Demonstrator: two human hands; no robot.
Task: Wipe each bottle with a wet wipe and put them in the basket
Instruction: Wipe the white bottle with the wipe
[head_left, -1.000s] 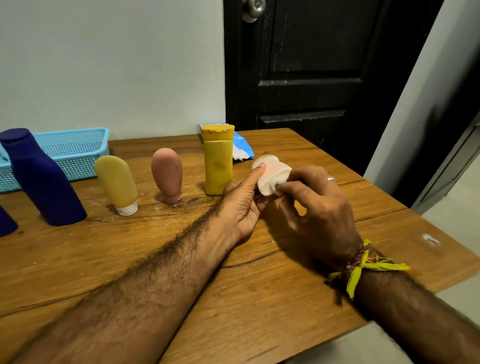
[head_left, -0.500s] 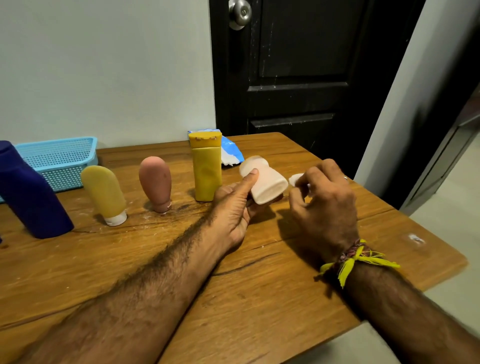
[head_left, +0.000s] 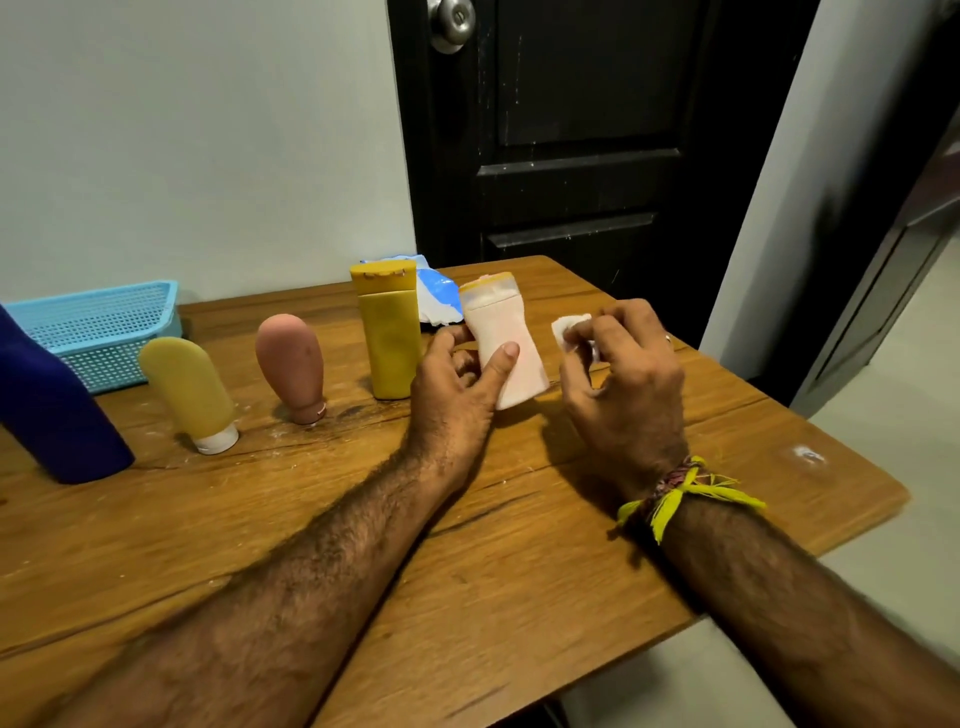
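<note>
Gripping waisted pale-pink bottle (head_left: 503, 348), left hand (head_left: 457, 384)

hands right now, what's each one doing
Left hand: grips the pale bottle.
Right hand: pinches the wipe, apart from the bottle.

Wooden surface (head_left: 519, 597): left of my left hand (head_left: 457, 384) stand yellow bottle (head_left: 389, 332), pink tube (head_left: 291, 364), yellow tube (head_left: 189, 389), blue bottle (head_left: 52, 410), basket (head_left: 98, 332).

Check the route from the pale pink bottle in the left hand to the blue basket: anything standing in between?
Yes. Between the pale pink bottle and the blue basket stand the mustard bottle, the brown-pink bottle and the yellow tube. Carrying it above them looks simplest.
</note>
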